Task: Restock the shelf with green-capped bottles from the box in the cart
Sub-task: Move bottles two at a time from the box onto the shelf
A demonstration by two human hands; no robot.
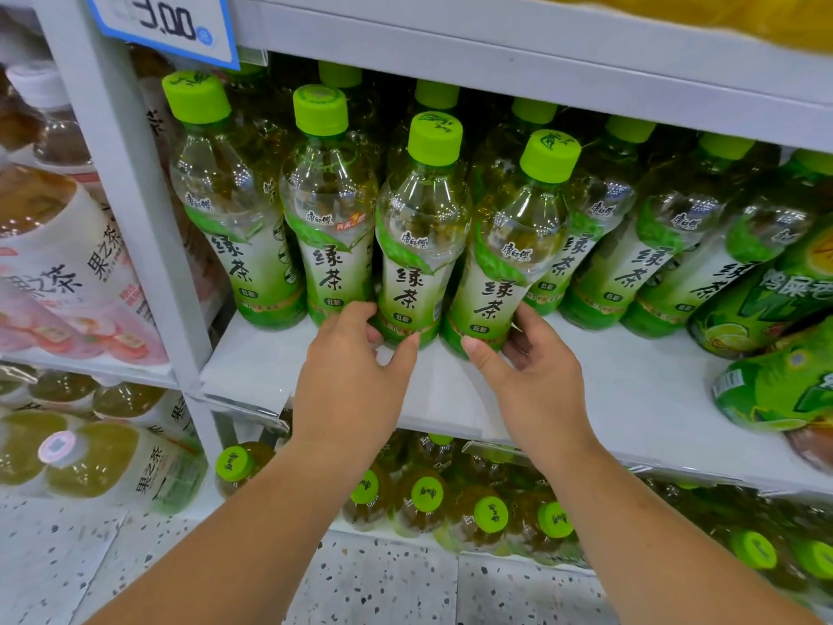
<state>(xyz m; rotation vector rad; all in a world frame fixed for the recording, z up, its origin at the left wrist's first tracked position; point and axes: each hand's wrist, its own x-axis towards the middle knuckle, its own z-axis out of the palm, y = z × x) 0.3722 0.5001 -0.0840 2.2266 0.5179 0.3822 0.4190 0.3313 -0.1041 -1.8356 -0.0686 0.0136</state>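
Several green-capped green tea bottles stand in rows on a white shelf (631,399). My left hand (356,372) holds the base of one front bottle (419,245), thumb on its right side and fingers on its left. My right hand (536,376) grips the base of the neighbouring bottle (509,263), thumb in front and fingers curled round its right side. Both bottles stand upright on the shelf, ahead of the row behind them. Neither the cart nor the box is in view.
A white upright post (135,209) separates this bay from pink and amber drink bottles (67,281) at left. Larger green bottles (775,309) lean at the right. More green-capped bottles (450,498) fill the lower shelf. A price tag (167,24) hangs above. Speckled floor lies below.
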